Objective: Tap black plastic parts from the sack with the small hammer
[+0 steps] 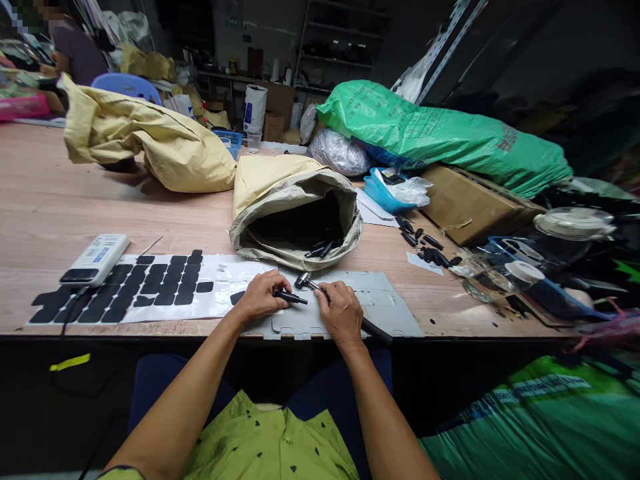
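Observation:
My left hand is closed on a slim black part that lies across a grey metal plate at the table's front edge. My right hand grips a small hammer whose metal head hovers just above the black part; its dark handle sticks out behind the hand. Directly behind both hands stands an open woven sack with more black parts inside.
A white sheet with several black pads lies to the left, a white power strip on its corner. Loose black parts, a cardboard box, green sacks and clutter fill the right. A person sits far left.

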`<action>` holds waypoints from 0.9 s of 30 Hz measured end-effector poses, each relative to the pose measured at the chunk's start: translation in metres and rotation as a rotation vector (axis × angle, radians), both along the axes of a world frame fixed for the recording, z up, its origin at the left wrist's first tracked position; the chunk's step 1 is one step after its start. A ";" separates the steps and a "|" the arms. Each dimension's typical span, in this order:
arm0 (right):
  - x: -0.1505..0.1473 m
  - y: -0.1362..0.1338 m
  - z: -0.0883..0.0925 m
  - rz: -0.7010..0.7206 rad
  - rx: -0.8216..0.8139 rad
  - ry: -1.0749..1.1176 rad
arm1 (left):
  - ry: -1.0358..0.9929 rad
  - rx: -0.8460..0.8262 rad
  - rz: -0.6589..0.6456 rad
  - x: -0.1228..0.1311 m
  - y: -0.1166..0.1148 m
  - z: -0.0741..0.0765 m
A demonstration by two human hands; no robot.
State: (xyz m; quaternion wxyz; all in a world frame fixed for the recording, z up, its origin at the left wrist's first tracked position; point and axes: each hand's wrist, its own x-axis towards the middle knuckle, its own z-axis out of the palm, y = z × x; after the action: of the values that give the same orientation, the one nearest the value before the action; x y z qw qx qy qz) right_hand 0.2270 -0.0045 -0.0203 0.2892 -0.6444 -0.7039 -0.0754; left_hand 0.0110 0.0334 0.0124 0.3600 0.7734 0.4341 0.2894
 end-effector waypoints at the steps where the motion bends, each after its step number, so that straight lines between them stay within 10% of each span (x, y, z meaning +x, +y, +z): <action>1: 0.000 0.000 0.000 0.001 -0.003 0.003 | -0.001 0.001 -0.002 0.000 0.000 -0.001; 20: -0.002 0.000 0.000 -0.008 -0.015 0.022 | 0.053 0.019 -0.032 0.000 0.003 -0.003; 27: -0.002 0.000 0.001 -0.001 -0.020 0.025 | -0.413 -0.376 -0.214 -0.007 -0.042 0.029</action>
State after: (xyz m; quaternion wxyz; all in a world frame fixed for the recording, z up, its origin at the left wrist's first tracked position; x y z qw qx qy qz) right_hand 0.2248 -0.0046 -0.0194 0.2915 -0.6485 -0.7005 -0.0605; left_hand 0.0042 -0.0086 0.0415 0.6061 0.6592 0.3138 0.3157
